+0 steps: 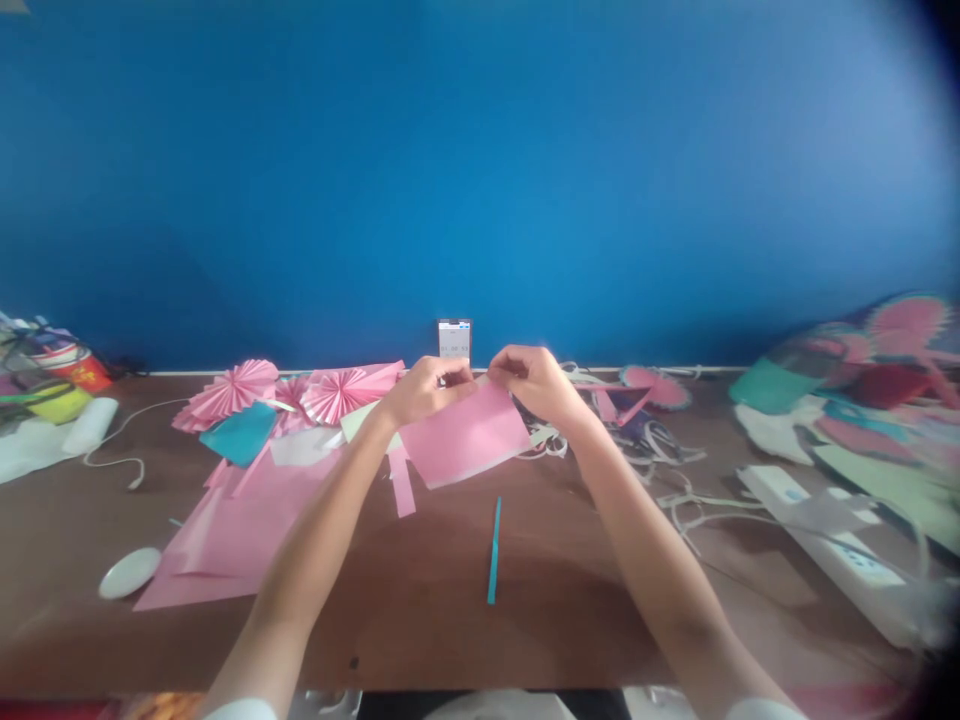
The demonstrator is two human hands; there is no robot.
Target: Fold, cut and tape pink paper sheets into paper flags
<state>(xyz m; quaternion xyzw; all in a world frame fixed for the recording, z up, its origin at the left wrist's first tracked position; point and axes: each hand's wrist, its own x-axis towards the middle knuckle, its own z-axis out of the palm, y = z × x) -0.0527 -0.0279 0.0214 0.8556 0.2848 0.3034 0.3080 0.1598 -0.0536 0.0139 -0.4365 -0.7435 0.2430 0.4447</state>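
A pink sheet of paper (466,436) hangs slightly tilted between my two hands above the table. My left hand (429,388) pinches its upper left edge, and my right hand (529,378) grips the upper right corner with thumb and fingers. Below the sheet, a narrow teal paper strip (494,550) lies on the tabletop. A short pink strip (402,482) shows just left of the held sheet. Behind my hands a phone (454,338) stands upright, its lower part hidden.
Pleated pink paper fans (346,392), a teal paper piece (238,434) and large pink sheets (225,530) lie left. A white mouse (130,573) sits nearby. At right are a white power strip (825,545), tangled cables (690,500) and coloured paper pieces. A blue wall (480,180) rises behind.
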